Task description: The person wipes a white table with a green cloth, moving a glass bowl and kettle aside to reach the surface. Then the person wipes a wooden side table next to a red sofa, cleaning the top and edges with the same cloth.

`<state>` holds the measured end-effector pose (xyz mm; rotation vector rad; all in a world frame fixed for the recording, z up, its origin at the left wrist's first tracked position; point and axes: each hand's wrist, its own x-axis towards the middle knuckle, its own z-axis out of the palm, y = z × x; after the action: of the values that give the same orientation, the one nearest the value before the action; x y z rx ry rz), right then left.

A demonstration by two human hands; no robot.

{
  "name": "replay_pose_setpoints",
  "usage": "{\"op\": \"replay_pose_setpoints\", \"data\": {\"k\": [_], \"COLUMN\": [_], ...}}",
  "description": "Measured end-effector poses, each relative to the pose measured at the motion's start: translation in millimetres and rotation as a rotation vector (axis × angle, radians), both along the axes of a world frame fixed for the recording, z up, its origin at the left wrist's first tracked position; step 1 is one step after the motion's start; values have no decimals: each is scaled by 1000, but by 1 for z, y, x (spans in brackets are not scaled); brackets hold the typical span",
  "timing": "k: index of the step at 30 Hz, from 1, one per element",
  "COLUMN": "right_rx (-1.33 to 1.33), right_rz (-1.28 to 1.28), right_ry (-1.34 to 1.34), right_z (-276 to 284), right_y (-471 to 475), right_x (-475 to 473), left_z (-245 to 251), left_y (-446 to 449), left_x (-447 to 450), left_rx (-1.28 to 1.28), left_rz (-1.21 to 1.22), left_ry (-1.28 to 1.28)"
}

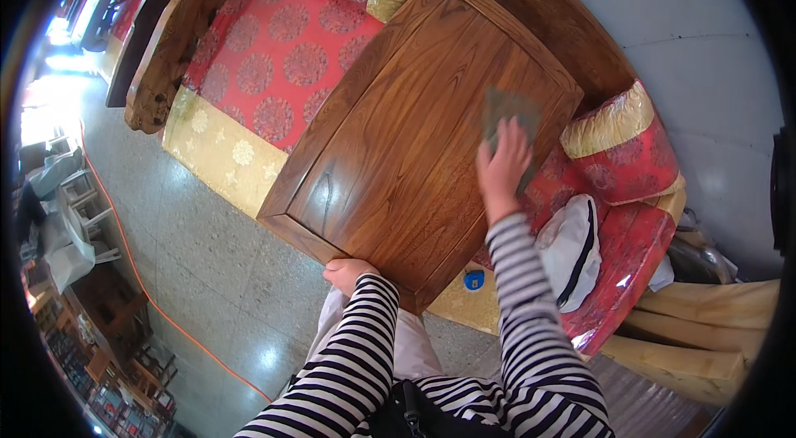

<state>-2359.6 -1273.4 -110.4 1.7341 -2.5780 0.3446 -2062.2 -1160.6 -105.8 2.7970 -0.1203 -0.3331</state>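
A framed wooden panel (404, 145) with a glossy grain lies across a red and gold cushioned wooden bench. My left hand (350, 275) grips the panel's near edge, its fingers curled over the rim. On the right part of the panel, my right hand (505, 164) presses on a grey-green cloth or abrasive pad (513, 111); which of the two cannot be told. That hand is blurred, and part of the pad is hidden beneath it. A blue tape measure (474, 280) rests on the gold cushion border just right of the panel.
Beside the panel on the right are a white bag (569, 251) and a red and gold bolster (622, 145). The bench's carved wooden arm (168, 58) rises at upper left. An orange cord (134, 264) crosses the floor on the left. Yellow cushions (690, 338) lie at lower right.
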Motion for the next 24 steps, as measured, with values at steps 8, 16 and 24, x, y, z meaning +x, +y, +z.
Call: {"op": "replay_pose_setpoints", "data": {"k": [8,16,24], "right_rx": [18,-96,101], "right_rz": [-414,277,220], "right_ry": [-68,-234,-257], "right_z": [0,13,21], "right_y": [-151,50,166], "right_x": [-56,169,214], "left_z": [7,16,-1], "left_y": [-3,-6,17], "left_x": [0,3,4], "left_rx": [26,-23,-87], "left_rz": [27,53,-86], "left_ry": [36,91,209]}}
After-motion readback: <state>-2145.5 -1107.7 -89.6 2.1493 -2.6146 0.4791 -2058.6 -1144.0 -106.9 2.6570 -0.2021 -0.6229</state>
